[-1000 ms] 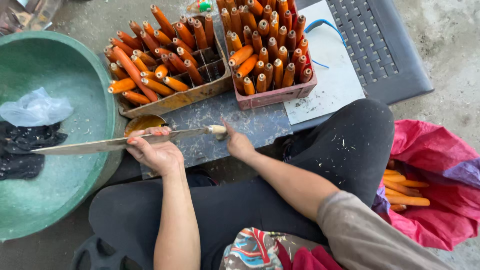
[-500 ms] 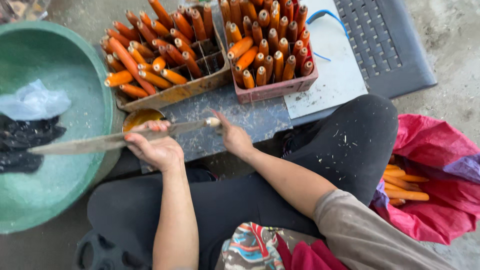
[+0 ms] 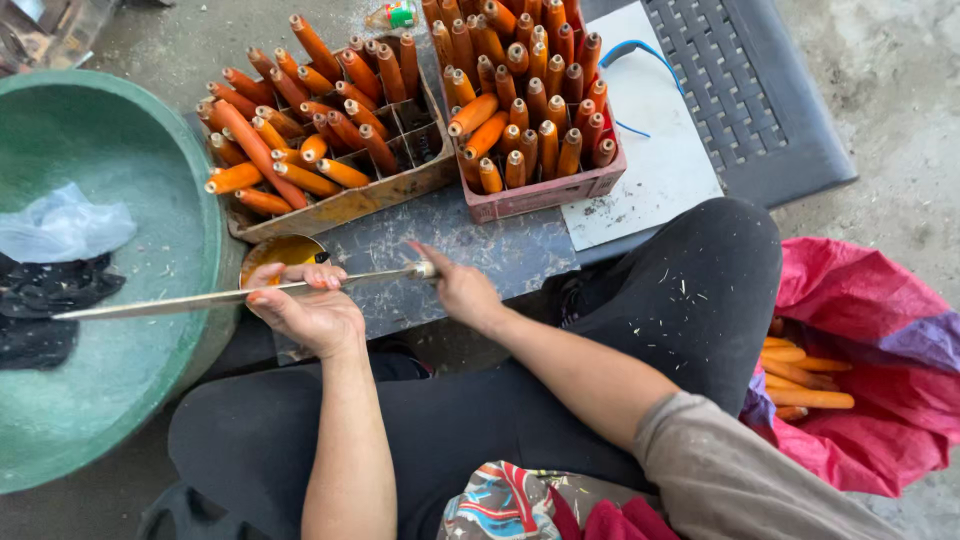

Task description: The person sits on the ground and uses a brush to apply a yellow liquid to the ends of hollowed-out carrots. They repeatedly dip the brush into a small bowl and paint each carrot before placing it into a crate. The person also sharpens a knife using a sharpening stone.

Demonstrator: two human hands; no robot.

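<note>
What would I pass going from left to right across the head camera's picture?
Big green round basin → person's left hand on the long thin metal blade → right hand → red crate of upright orange tubes → white sheet → dark plastic grid mat → pink plastic sack.

Over the last second the long thin metal rod [image 3: 240, 295] swings slightly: its far tip, reaching over the large green plastic basin [image 3: 130, 330] at 9 o'clock, sits a little lower against the black cloth [image 3: 45, 300], while its near end stays pinched. The left hand [image 3: 305, 310] slides a touch toward 3 o'clock along the rod and now covers more of the small round yellow-brown bowl [image 3: 285, 250]. The right hand [image 3: 460, 290] at the rod's end edges toward 12 o'clock. The head camera's view drifts, so the cardboard tray of orange sticks [image 3: 310, 130] lies slightly nearer 6 o'clock.
</note>
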